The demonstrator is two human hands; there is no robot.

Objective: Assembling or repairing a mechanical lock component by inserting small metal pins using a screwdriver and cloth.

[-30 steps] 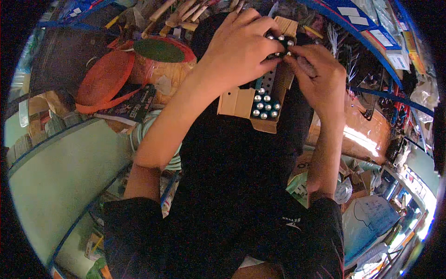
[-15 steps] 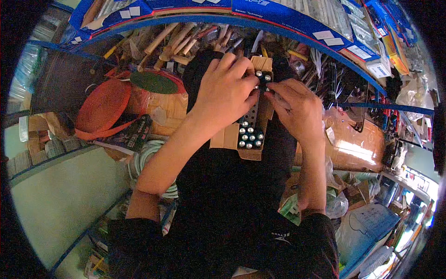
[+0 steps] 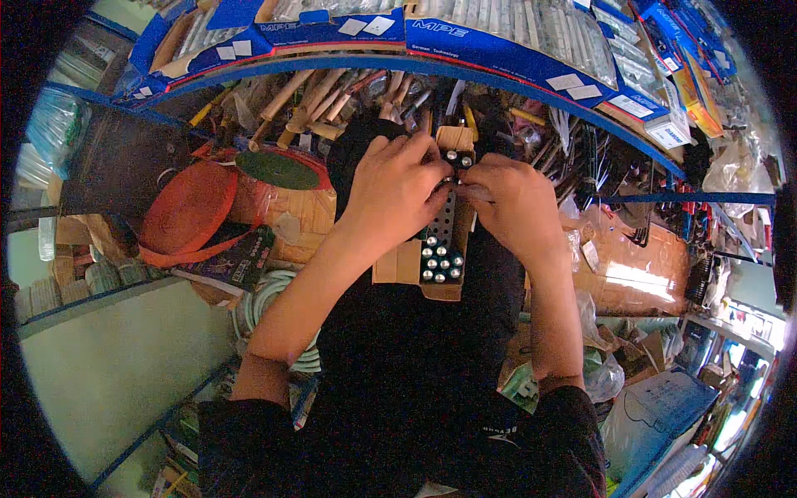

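Observation:
A narrow brown cardboard box (image 3: 397,264) rests on my lap with its flaps folded out. Inside it, a dark tray (image 3: 442,221) has rows of small round holes. Several silver-topped cylinders (image 3: 442,264) stand in the near end. A few similar silver tops (image 3: 458,158) show at the far end. My left hand (image 3: 394,191) reaches over the box's left side, fingertips bent together above the tray. From the right, my right hand (image 3: 516,207) meets it with thumb and fingers pinched. Whatever lies between the fingertips is too small and covered to name.
Blue cartons of long wrapped pieces (image 3: 506,41) line the shelf ahead. Wooden-handled tools (image 3: 311,104) are heaped beneath. At left are an orange-red coiled strap (image 3: 189,212), a green disc (image 3: 284,169) and a pale coiled hose (image 3: 270,307). Plastic-wrapped goods (image 3: 656,423) stand at right.
The box and both hands sit slightly lower in the picture, as does the shelf. My right hand has come in closer to my left fingertips over the tray.

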